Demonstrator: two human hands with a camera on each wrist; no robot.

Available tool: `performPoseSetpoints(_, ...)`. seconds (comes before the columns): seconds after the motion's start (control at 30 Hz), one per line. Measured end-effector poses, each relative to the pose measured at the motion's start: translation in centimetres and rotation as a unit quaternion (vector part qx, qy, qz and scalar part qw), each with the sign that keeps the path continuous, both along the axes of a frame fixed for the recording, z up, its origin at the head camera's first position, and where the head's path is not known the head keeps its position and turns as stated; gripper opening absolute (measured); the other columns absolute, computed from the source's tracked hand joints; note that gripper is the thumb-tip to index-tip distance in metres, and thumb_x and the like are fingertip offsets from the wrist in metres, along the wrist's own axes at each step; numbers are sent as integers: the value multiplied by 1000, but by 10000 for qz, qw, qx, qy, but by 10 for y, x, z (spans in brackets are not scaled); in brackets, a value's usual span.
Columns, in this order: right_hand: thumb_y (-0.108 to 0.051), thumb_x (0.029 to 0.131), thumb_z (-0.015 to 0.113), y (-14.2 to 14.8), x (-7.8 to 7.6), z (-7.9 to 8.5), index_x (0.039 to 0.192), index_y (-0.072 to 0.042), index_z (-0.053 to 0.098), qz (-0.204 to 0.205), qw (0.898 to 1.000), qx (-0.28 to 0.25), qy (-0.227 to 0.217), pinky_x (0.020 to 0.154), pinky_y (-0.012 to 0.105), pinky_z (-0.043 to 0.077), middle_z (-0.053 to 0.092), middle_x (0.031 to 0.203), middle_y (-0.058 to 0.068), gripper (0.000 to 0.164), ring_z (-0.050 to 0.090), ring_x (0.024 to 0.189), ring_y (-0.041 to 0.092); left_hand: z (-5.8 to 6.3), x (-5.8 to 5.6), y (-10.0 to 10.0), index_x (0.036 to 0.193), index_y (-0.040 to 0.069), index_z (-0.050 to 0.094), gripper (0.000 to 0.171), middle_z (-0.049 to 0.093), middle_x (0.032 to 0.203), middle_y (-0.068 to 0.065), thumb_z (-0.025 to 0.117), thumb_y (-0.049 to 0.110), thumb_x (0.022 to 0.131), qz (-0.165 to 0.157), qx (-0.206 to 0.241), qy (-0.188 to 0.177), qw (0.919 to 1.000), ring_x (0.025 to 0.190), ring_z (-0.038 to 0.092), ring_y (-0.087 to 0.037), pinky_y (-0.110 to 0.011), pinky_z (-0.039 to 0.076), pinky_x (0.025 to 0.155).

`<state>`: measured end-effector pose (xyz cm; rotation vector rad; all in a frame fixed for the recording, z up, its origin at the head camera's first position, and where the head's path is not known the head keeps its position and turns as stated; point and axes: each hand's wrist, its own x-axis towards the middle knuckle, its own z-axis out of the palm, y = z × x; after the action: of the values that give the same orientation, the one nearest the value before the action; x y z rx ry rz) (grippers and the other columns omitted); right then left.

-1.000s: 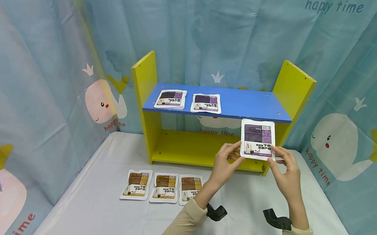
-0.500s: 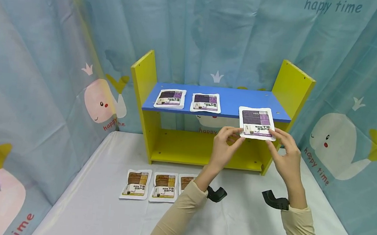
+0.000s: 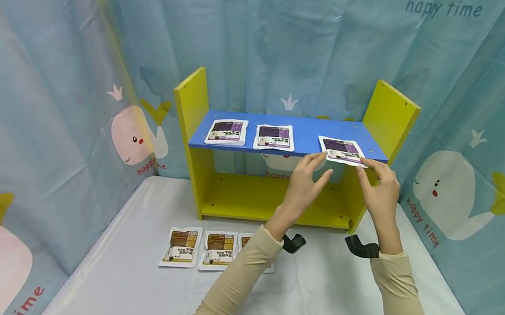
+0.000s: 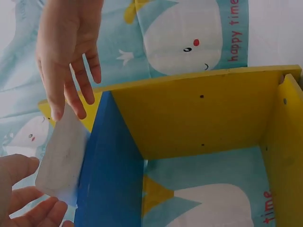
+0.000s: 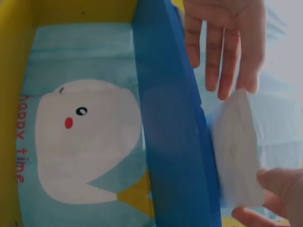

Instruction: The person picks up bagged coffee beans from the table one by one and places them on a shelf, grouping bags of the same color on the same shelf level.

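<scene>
Purple and white, a flat sealed packet with a printed face (image 3: 342, 147) spans the gap between the left hand (image 3: 302, 183) and the right hand (image 3: 380, 187), its far part over the blue shelf board (image 3: 307, 128) just beyond them, its near edge jutting past the board's front. The right hand appears to pinch its near corner between thumb and finger; the left hand touches the opposite corner with extended fingers, its thumb standing clear (how much weight that side bears, I cannot tell). To the left of both hands, two matching purple-and-white packets (image 3: 275, 137) lie side by side on the same board. Below the hands is the yellow lower board (image 3: 248, 197); nearer the person, three brown-and-white packets (image 3: 181, 247) lie in a row on white cloth (image 3: 122, 277), the rightmost partly hidden by the beige left sleeve (image 3: 237, 280). Setting the held packet down looks like the step in hand; the next move seems to call for easing it back until its near edge clears the front, then loosening the right-hand pinch.
</scene>
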<state>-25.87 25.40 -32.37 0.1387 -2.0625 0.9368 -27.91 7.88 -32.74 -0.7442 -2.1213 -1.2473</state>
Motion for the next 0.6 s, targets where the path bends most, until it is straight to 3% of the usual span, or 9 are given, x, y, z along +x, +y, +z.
performPoseSetpoints(0.17, -24, 89, 63, -2, -9, 6, 112, -5, 67, -411, 9987, 163, -258, 81, 46, 40, 63, 111, 17, 31, 54, 100, 33, 4, -4, 4, 136, 15, 47, 50, 50, 134, -5, 61, 28, 90, 501, -840, -81, 9952, 116, 49, -19, -29, 43, 96)
performPoseSetpoints(0.4, -28, 89, 63, -3, -24, 13, 112, -6, 68, -969, 9925, 593, -462, 84, 51, 39, 61, 115, 17, 32, 51, 102, 36, 14, -9, 13, 137, 20, 46, 52, 44, 139, -1, 57, 40, 90, 1307, -2030, -288, 9700, 112, 48, -19, -31, 45, 84)
performPoseSetpoints(0.5, -27, 88, 63, -3, -30, 12, 112, -6, 68, -1100, 9901, 714, -508, 85, 52, 38, 61, 114, 18, 32, 50, 102, 37, 17, -11, 16, 138, 19, 45, 54, 43, 140, -1, 56, 41, 90, 1501, -2334, -305, 9603, 113, 49, -19, -30, 46, 84)
performPoseSetpoints(0.6, -27, 88, 64, -2, -35, 10, 111, -6, 68, -1143, 9891, 789, -490, 84, 52, 37, 61, 113, 18, 31, 49, 103, 38, 18, -13, 17, 140, 19, 42, 56, 43, 141, -1, 56, 42, 91, 1553, -2438, -310, 9568, 115, 49, -19, -31, 46, 87)
